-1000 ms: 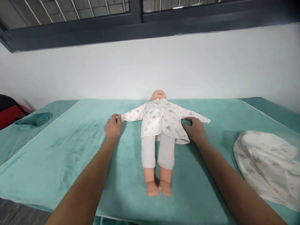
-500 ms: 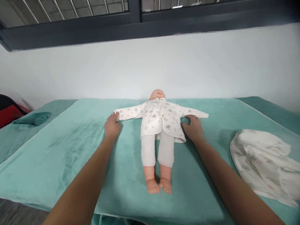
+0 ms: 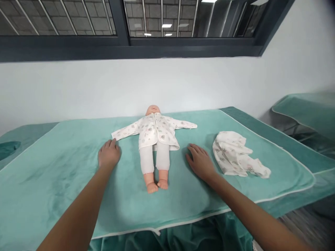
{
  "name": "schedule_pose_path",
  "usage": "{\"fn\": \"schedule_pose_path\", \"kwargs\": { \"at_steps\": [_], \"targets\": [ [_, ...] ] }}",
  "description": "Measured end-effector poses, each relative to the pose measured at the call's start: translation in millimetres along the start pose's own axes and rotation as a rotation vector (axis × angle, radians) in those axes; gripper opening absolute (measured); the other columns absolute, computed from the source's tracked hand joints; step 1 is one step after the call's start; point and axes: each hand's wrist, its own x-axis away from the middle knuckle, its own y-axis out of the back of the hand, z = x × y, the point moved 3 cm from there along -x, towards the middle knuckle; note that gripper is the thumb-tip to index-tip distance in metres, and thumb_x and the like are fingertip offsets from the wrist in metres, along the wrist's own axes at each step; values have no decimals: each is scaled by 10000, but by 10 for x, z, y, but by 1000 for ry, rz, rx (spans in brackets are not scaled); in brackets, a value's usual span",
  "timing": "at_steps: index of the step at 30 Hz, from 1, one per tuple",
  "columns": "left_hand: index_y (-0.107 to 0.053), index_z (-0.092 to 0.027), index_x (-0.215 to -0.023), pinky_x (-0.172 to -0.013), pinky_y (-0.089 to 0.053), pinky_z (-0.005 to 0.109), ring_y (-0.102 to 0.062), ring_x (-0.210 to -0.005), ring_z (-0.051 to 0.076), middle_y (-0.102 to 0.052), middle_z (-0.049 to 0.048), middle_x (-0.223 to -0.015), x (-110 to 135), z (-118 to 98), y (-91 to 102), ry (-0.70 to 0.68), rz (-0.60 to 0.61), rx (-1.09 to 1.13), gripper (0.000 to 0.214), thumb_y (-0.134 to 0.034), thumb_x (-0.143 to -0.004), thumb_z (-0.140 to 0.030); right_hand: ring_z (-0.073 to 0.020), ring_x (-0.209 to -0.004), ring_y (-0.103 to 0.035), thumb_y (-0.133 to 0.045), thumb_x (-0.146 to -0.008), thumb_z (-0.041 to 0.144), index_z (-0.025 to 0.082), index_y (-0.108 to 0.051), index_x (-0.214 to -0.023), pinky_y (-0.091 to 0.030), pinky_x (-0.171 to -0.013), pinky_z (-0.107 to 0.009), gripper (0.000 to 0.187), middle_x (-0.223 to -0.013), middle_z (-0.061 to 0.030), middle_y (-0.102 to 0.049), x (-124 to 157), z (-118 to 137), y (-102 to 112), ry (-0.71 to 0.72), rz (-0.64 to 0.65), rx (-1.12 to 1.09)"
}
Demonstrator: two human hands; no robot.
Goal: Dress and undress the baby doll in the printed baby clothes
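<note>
Lying face-up at 12 o'clock on the teal plush blanket with white piping (image 3: 65, 174), the soft baby doll in a white printed jacket and pale leggings (image 3: 154, 139) has both arms out sideways. Left hand (image 3: 108, 155): flat, palm down, fingers close together, at 10 o'clock; fingertips reach the doll's sleeve cuff, contact probable but unclear. Right hand (image 3: 200, 162): flat, fingers spread, at 2 o'clock, between the doll and the crumpled white printed cloth (image 3: 235, 155). Behind stand the plain white wall (image 3: 183, 83) and the dark-framed window (image 3: 125, 45).

White wall (image 3: 78, 90), dark-framed window (image 3: 162, 21), teal-covered table (image 3: 47, 174)
</note>
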Motion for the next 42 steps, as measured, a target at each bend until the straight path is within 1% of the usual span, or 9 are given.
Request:
{"fn": "schedule_pose_path", "kwargs": {
  "at_steps": [7,11,15,19,22,28,33,37,42],
  "targets": [
    [-442,-188,-1472,-1137,-290,534,-344,-1428,316,-379,126,-1564,294,-25,51,-59,101,-93,537,-232,-997,-325,-358,-1401,-385,-489,-945,397,174,-540,-1335,-303,-1114,-580,452,-1504,-145,-474,655,-822,559,-15,-80,336],
    [-397,-203,-1506,-1165,-244,534,-290,-1464,310,-316,102,-1601,467,-19,114,-57,162,-87,562,-202,-1005,-364,-367,-1379,-414,-504,-911,552,245,-521,-1366,-421,-1020,-539,550,-1514,-102,-469,952,-1203,647,9,18,335],
    [-392,-216,-1511,-1183,-221,522,-266,-1479,299,-305,77,-1609,610,-13,166,-59,178,-63,569,-193,-1004,-380,-360,-1349,-453,-500,-930,477,281,-655,-1182,-422,-1012,-536,355,-1459,-81,-530,1058,-1289,683,115,60,353],
    [-390,-217,-1512,-1186,-217,525,-268,-1478,296,-306,69,-1609,690,-7,184,-55,175,-60,573,-185,-1003,-383,-351,-1273,-522,-429,-969,351,233,-702,-985,-447,-979,-524,298,-1331,-110,-625,941,-1177,745,126,-1,274],
    [-396,-214,-1508,-1189,-217,524,-271,-1476,294,-310,64,-1608,729,-8,198,-49,167,-58,570,-192,-1001,-378,-343,-1257,-527,-451,-959,389,209,-693,-984,-438,-1017,-512,303,-1270,-135,-650,850,-979,805,102,-118,5],
    [-408,-215,-1500,-1193,-220,515,-273,-1476,291,-317,59,-1605,766,-24,224,-40,166,-43,569,-189,-1002,-381,-228,-818,-652,-600,-866,542,259,-647,-949,-555,-772,-388,299,-849,-20,-684,752,-449,997,-423,-146,-940],
    [-413,-209,-1495,-1189,-227,509,-286,-1469,288,-331,59,-1599,798,-29,237,-50,150,-58,563,-197,-1001,-371,-263,-1120,-636,-610,-890,473,281,-619,-1064,-564,-906,-447,259,-1158,-44,-682,540,86,1327,-371,-59,-1717],
    [-446,-205,-1474,-1189,-234,498,-301,-1463,281,-357,57,-1586,840,-24,255,-52,123,-51,545,-237,-995,-362,-252,-1261,-564,-579,-920,417,277,-614,-1048,-499,-1034,-470,193,-1256,-29,-653,347,218,1380,-276,-133,-1877],
    [-478,-204,-1450,-1182,-252,490,-317,-1456,275,-377,58,-1575,865,-17,262,-49,97,-37,531,-251,-994,-354,-260,-1041,-667,-629,-866,469,264,-599,-970,-556,-893,-446,232,-999,-32,-712,230,59,863,-313,-173,-1619]
  ]
}}
